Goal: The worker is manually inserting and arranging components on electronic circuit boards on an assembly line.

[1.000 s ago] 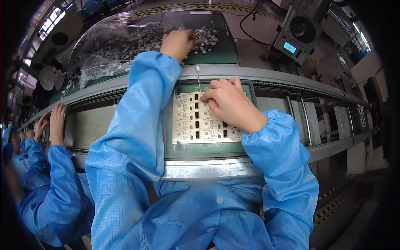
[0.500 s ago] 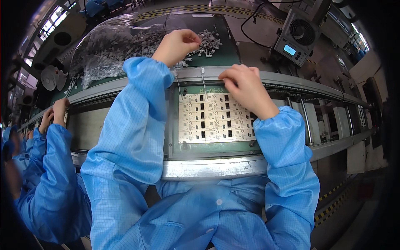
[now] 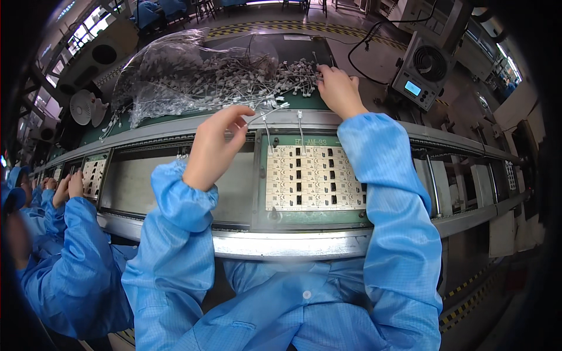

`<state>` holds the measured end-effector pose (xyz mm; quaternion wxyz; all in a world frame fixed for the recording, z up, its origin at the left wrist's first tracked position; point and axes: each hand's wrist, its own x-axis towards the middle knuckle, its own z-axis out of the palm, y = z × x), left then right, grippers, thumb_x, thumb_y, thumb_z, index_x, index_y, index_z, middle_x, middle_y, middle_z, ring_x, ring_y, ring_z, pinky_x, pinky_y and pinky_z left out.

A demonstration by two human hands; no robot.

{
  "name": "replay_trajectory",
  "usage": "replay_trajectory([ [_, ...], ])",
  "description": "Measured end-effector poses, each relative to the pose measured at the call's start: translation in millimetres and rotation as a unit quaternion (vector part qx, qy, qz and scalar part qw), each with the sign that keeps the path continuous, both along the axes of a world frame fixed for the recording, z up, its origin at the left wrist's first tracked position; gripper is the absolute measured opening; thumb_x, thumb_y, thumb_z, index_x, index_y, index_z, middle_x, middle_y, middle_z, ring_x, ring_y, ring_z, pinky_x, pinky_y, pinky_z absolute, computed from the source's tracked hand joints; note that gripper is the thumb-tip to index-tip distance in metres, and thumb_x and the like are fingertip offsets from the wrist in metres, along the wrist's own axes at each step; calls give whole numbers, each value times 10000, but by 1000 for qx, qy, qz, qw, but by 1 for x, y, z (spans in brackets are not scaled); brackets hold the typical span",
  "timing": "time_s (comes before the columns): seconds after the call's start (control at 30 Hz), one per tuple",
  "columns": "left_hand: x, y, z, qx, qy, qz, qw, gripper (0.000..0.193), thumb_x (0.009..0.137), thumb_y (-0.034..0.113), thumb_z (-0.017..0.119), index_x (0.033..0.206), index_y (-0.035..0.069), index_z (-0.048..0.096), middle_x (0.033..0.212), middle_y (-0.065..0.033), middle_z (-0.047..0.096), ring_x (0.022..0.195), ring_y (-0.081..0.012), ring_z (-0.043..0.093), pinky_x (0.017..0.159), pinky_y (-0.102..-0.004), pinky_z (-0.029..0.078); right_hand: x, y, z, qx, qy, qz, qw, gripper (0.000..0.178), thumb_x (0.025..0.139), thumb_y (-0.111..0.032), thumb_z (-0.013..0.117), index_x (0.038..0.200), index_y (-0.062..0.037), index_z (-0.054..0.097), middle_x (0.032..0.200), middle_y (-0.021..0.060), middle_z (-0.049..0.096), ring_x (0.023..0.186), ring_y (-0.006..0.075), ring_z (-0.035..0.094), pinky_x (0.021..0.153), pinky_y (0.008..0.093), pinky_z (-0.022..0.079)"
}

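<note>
My left hand point(image 3: 216, 143) is closed in a pinch on a thin cable point(image 3: 257, 117) with white plug ends, held over the rail left of the circuit board panel. Out at the right end of a heap of white-plugged cables point(image 3: 234, 85), my right hand point(image 3: 339, 90) has its fingers bent together. What lies between its fingertips is hidden. Below my hands, the cream panel point(image 3: 316, 184) with rows of black parts sits in a green fixture point(image 3: 304, 217). Two cables, a left one point(image 3: 267, 131) and a right one point(image 3: 301, 130), run from the far rail onto the panel's top edge.
Metal conveyor rails point(image 3: 293, 244) cross in front of me. A clear plastic bag point(image 3: 170, 70) covers part of the cable heap. A fan unit with a lit screen point(image 3: 422, 67) stands at far right, a small white fan point(image 3: 86, 108) at left. A co-worker's hands point(image 3: 69, 188) are at the left.
My left hand has come back from the heap toward me with a cable. My right hand has left the panel's top edge and reached out to the heap. The view has shifted slightly.
</note>
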<state>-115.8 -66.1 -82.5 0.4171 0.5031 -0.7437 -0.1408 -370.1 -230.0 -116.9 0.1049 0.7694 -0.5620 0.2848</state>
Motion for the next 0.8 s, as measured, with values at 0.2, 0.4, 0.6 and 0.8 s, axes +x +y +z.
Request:
replay_trajectory([
  [0.2, -8, 9, -21, -194, -231, 52, 952, 204, 776, 4, 658, 956, 96, 632, 915, -47, 615, 928, -262, 567, 805, -400, 419, 10, -40, -4, 115, -47, 5, 992, 244, 905, -262, 608, 1069, -105, 698, 1094, 93, 703, 1098, 295, 634, 925, 529, 419],
  [0.4, -25, 19, -32, -186, -291, -28, 938, 201, 760, 7, 691, 944, 84, 666, 952, -35, 628, 922, -237, 561, 823, -376, 408, 1, -53, 4, 47, -134, 69, 988, 205, 867, -189, 642, 1010, -65, 721, 971, 135, 735, 934, 307, 699, 833, 396, 526],
  [0.6, -36, 23, -41, -42, -188, -49, 980, 82, 808, 76, 712, 887, 88, 701, 849, -20, 655, 897, -235, 571, 835, -375, 381, -14, 8, 68, -4, -265, 147, 953, 241, 902, -201, 693, 1055, -15, 713, 905, 58, 734, 810, 142, 663, 739, 284, 509],
  [0.8, -42, 23, -44, -62, -199, 3, 978, 44, 795, 102, 695, 836, 111, 682, 795, -5, 665, 881, -229, 575, 815, -402, 355, -42, 83, 57, 22, -324, 220, 920, 166, 955, -176, 658, 995, -18, 689, 818, -29, 645, 725, 45, 537, 650, 208, 431],
])
